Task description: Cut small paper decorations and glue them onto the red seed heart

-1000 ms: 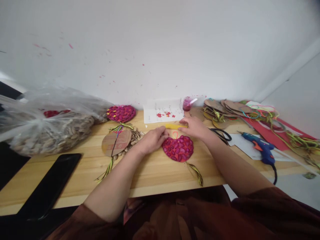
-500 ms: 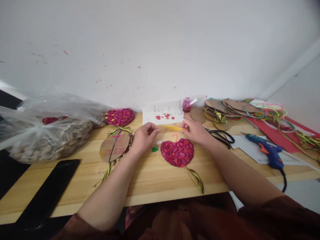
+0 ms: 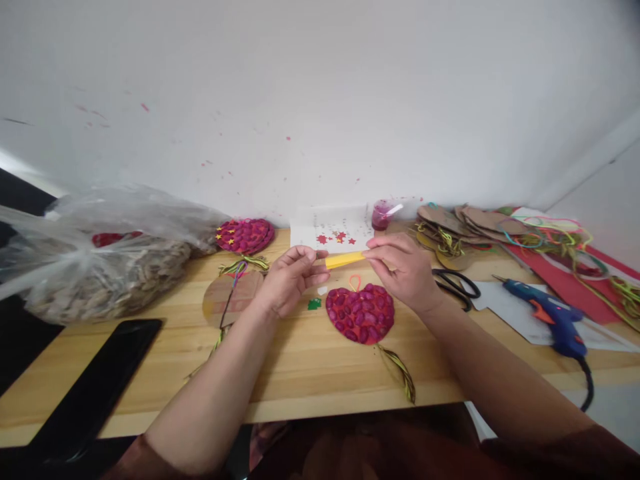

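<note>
Between my two hands a narrow yellow paper strip (image 3: 345, 260) is held up above the table. My left hand (image 3: 294, 277) pinches its left end, and my right hand (image 3: 400, 267) pinches the right end between thumb and fingers. Just below lies a round ornament (image 3: 360, 313) covered in magenta pebble-like pieces, with an orange loop on top and a green-yellow tassel (image 3: 399, 372) at its lower right. A green paper scrap (image 3: 314, 304) and a small white scrap (image 3: 323, 291) lie left of it. Part of a cardboard disc (image 3: 220, 300) with a cord across it shows beside my left wrist.
Black scissors (image 3: 463, 287) and a blue glue gun (image 3: 550, 317) lie to the right. Behind stand a cup of magenta liquid (image 3: 383, 217), cardboard discs (image 3: 445, 217) and paper with red stars (image 3: 305, 233). Bagged brown pieces (image 3: 110, 280) and a black phone-like slab (image 3: 100, 387) are left.
The yellow strip has turned so that more of its broad face shows. Both hands have shifted slightly, and the whole view has swung a little.
</note>
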The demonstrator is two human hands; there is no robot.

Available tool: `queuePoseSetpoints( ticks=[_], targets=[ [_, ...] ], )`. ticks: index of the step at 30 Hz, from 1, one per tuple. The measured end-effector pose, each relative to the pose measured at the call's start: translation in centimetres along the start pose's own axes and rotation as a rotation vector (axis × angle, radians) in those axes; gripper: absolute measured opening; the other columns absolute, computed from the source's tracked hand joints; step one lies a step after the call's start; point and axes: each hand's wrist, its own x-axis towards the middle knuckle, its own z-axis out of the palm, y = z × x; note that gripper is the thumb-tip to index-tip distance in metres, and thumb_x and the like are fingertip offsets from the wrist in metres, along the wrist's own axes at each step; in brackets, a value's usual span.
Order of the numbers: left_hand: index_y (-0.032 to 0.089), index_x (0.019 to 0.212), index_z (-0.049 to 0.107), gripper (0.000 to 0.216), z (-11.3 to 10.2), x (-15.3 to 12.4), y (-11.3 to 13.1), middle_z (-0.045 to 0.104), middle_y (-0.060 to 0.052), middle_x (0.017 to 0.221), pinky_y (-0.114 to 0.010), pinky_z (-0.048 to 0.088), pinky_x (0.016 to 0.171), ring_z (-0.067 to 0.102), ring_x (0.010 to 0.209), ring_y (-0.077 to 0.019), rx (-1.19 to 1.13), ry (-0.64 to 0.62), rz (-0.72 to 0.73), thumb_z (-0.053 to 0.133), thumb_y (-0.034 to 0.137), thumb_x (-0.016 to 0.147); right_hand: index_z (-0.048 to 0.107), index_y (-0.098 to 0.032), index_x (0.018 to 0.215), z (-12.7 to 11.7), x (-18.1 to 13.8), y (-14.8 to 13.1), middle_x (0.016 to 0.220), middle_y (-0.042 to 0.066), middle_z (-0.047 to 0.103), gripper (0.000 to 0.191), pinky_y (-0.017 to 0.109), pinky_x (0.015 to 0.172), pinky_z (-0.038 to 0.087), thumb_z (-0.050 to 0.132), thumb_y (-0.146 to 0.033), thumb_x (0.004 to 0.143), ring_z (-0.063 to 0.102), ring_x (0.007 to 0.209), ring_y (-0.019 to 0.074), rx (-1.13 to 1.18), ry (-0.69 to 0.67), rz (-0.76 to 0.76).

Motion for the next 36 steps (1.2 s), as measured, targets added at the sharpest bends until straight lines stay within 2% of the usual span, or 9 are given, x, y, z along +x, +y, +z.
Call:
queuePoseSetpoints(
  ticks=[4,7,12,15,22,27,29,32,36],
  targets=[
    [0.014,0.079,0.063,0.032,0.2,-0.1,-0.1,0.069,-0.002,0.077,-0.024,0.056,0.067,0.068,0.067,-0.0121,0.075,-0.059,-0.124,0.088,0.028,0.064,0.07,-0.024,0.094,0.4,0.1,-0.5,0.099,0.008,0.071,0.018,0.039,0.085,0.054,0.06,-0.01,0.089,0.065,0.093,0.0214,0.028,-0.035,-0.046],
    [0.013,0.076,0.064,0.033,0.0,0.1,-0.2,0.067,-0.001,0.069,-0.018,0.05,0.058,0.061,0.057,-0.0072,0.151,-0.051,-0.08,0.089,0.028,0.061,0.066,-0.025,0.108,0.5,0.0,-1.2,0.112,0.009,0.068,0.02,0.042,0.095,0.051,0.066,-0.022,0.088,0.064,0.106,0.0241,0.077,-0.095,0.076],
    [0.014,0.079,0.063,0.032,-0.9,0.8,0.0,0.067,0.001,0.071,-0.019,0.049,0.062,0.059,0.058,-0.0065,0.179,0.122,0.161,0.086,0.032,0.065,0.017,-0.021,0.156,0.3,-0.8,-2.7,0.156,0.021,0.033,0.122,0.056,0.112,0.033,0.084,-0.058,0.061,0.035,0.141,0.0389,0.17,-0.47,0.287],
    [0.014,0.08,0.062,0.033,-1.1,1.0,0.0,0.069,0.001,0.077,-0.021,0.049,0.064,0.06,0.059,-0.0063,0.158,0.15,0.2,0.085,0.033,0.067,0.004,-0.023,0.159,0.4,-1.4,-3.7,0.162,0.022,0.02,0.134,0.06,0.114,0.026,0.083,-0.062,0.058,0.021,0.147,0.042,0.198,-0.777,0.25],
    [0.016,0.083,0.061,0.031,-0.2,0.4,-0.4,0.066,0.002,0.071,-0.021,0.049,0.063,0.06,0.059,-0.0079,0.201,0.088,0.185,0.081,0.037,0.072,0.013,-0.018,0.158,-0.3,-1.3,-1.5,0.16,0.021,0.027,0.11,0.053,0.116,0.024,0.078,-0.041,0.073,0.026,0.147,0.0354,0.08,-0.922,0.275],
    [0.016,0.083,0.062,0.026,0.6,-0.2,-0.9,0.065,0.002,0.066,-0.022,0.049,0.063,0.06,0.06,-0.0091,0.31,0.027,0.18,0.077,0.036,0.077,0.049,-0.017,0.14,-1.0,-0.6,-0.3,0.15,0.021,0.043,0.074,0.063,0.113,0.022,0.076,-0.033,0.073,0.036,0.14,0.0414,-0.103,-0.689,0.329],
    [0.016,0.084,0.062,0.025,0.9,-0.5,-1.1,0.066,0.001,0.065,-0.022,0.048,0.062,0.06,0.059,-0.0098,0.346,0.005,0.164,0.076,0.036,0.079,0.062,-0.017,0.12,-0.9,0.0,-1.3,0.134,0.02,0.058,0.058,0.061,0.107,0.034,0.079,-0.042,0.07,0.05,0.127,0.0405,0.038,-0.581,0.435],
    [0.016,0.086,0.062,0.026,1.3,-0.8,-1.4,0.067,0.0,0.066,-0.022,0.048,0.062,0.061,0.06,-0.0102,0.36,-0.043,0.13,0.076,0.036,0.079,0.067,-0.021,0.108,-0.1,0.4,-3.0,0.101,0.01,0.072,0.039,0.044,0.082,0.054,0.068,-0.05,0.082,0.068,0.094,0.0275,0.589,-0.437,0.729],
    [0.016,0.086,0.063,0.025,1.7,-1.0,-1.4,0.069,-0.001,0.07,-0.024,0.05,0.066,0.064,0.065,-0.0112,0.347,-0.117,0.079,0.076,0.035,0.079,0.07,-0.019,0.086,1.4,0.1,-3.9,0.078,0.006,0.073,0.029,0.03,0.062,0.052,0.068,-0.048,0.084,0.068,0.071,0.0175,0.973,-0.334,1.003]
  ],
)
